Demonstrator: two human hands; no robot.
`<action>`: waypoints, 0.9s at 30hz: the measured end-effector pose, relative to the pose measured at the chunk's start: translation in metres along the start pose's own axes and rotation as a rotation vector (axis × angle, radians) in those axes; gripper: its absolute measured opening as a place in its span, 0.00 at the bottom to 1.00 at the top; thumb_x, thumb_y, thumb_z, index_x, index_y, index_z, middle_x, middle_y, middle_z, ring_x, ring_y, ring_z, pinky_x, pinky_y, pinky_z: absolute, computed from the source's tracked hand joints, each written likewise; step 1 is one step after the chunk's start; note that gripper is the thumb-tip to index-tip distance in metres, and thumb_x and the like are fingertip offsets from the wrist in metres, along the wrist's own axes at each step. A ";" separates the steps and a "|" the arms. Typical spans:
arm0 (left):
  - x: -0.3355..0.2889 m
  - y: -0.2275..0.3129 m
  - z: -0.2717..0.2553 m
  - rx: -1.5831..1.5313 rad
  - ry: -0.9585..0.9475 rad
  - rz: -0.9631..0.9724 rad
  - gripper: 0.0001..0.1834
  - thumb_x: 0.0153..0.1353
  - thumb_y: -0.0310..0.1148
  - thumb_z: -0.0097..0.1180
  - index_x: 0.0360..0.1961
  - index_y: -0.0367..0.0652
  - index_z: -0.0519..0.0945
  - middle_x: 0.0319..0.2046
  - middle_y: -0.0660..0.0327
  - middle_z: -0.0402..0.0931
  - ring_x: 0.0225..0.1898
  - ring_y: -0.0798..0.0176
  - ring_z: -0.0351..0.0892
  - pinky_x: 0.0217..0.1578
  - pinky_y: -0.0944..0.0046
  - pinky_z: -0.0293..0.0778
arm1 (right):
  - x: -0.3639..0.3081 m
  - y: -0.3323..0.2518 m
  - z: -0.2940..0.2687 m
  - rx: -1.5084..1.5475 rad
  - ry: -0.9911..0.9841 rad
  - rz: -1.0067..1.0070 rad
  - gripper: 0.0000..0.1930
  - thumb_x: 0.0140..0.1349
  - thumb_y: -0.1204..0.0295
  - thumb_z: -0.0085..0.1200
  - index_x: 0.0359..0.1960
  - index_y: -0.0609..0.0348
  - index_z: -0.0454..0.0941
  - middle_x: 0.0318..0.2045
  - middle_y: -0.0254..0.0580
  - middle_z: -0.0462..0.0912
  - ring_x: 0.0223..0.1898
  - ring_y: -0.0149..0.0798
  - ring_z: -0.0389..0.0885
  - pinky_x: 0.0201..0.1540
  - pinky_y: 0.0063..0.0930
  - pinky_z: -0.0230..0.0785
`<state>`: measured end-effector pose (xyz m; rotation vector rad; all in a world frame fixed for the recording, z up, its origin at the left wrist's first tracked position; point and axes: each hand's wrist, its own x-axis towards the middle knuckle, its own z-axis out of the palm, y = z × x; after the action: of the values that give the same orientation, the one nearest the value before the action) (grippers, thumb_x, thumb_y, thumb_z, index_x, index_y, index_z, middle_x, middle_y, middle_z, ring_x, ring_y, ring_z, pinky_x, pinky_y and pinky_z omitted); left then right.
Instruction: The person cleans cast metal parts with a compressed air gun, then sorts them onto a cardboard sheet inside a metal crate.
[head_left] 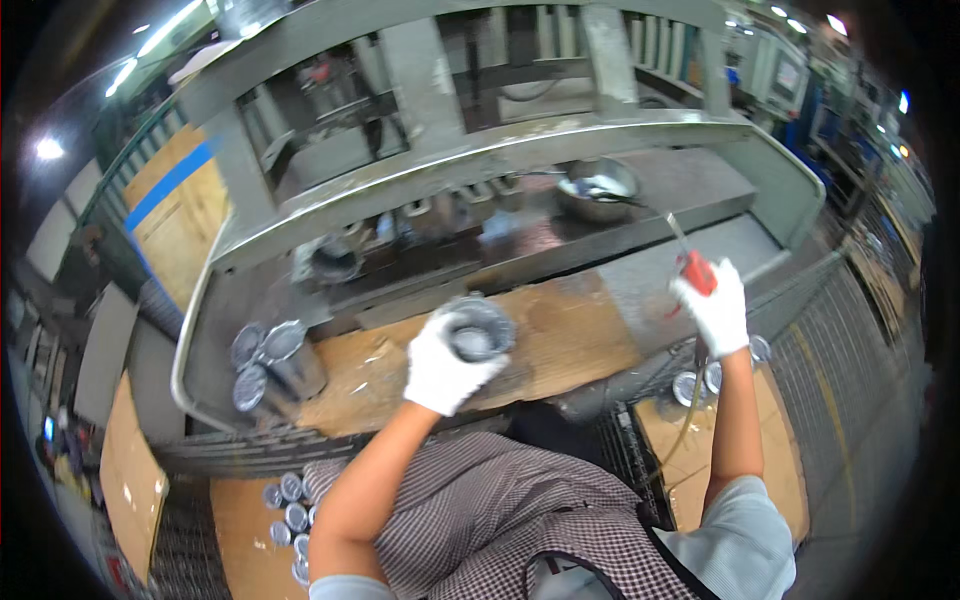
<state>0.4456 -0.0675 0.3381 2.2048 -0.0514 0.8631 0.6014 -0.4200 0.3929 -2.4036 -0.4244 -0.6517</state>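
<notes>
My left hand [436, 372], in a white glove, is wrapped round a grey metal cup [496, 338] with its open mouth turned up toward me. The cup is held over a sheet of cardboard [590, 325] on the bench. Off to the right, my gloved right hand [722, 312] grips a red air blow gun [699, 272]. Its thin nozzle points up and to the left, and a yellowish hose [686, 440] hangs below the hand. At the cardboard's left end stand three similar grey cups [296, 362], grouped close together.
A grey machine frame [430, 80] rises behind the bench. On its ledge sit a metal bowl [590, 207] with white stuff and a tool, and a dark cup-shaped piece [335, 262]. Several shiny round pieces [296, 517] lie low on the left; more such pieces [687, 388] lie under my right hand.
</notes>
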 end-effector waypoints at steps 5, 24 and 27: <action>0.009 -0.017 -0.046 0.015 -0.287 -0.554 0.42 0.41 0.50 0.78 0.51 0.32 0.75 0.47 0.46 0.80 0.51 0.58 0.80 0.55 0.59 0.74 | 0.029 0.089 -0.019 -0.219 0.156 0.203 0.29 0.50 0.45 0.63 0.44 0.57 0.84 0.48 0.56 0.78 0.52 0.58 0.75 0.53 0.45 0.68; 0.055 0.035 -0.038 0.532 -0.111 0.165 0.23 0.58 0.46 0.62 0.49 0.41 0.82 0.49 0.48 0.81 0.50 0.44 0.80 0.52 0.52 0.76 | -0.035 0.058 0.068 -0.096 0.291 -0.074 0.18 0.59 0.62 0.60 0.16 0.58 0.75 0.16 0.51 0.75 0.20 0.57 0.76 0.25 0.47 0.65; 0.055 0.021 -0.027 0.603 -0.253 0.147 0.24 0.60 0.52 0.58 0.48 0.46 0.83 0.53 0.50 0.79 0.55 0.47 0.77 0.55 0.49 0.72 | -0.038 0.061 0.070 -0.076 0.302 -0.089 0.19 0.58 0.64 0.61 0.14 0.58 0.72 0.15 0.52 0.72 0.19 0.56 0.72 0.24 0.47 0.62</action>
<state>0.4665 -0.0525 0.3969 2.9000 -0.0835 0.7352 0.6208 -0.4278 0.2951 -2.3146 -0.3844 -1.0698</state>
